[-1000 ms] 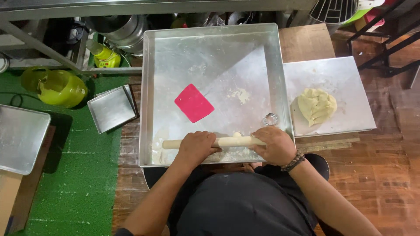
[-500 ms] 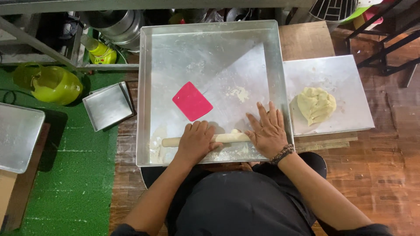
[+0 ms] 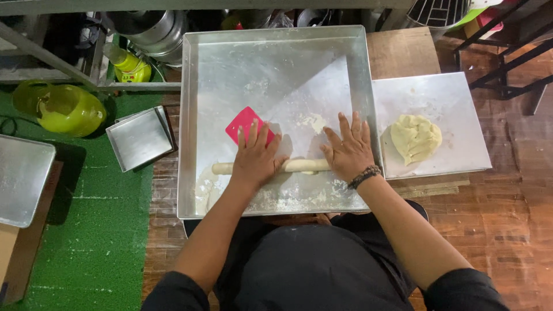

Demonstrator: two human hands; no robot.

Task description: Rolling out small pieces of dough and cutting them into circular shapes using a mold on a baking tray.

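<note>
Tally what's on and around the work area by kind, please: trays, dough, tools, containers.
Metal trays: 4 (big tray, flat sheet, small tray, tray at the left edge)
Dough pieces: 2 (dough roll under the left hand and right hand, dough lump)
Pink scrapers: 1
Yellow-green jugs: 1
Total: 8

I see a long, thin rope of pale dough [image 3: 299,166] lying level across the lower middle of the frame — on a big floured metal tray [image 3: 271,63], its middle and right end hidden under my flat palms.
</note>
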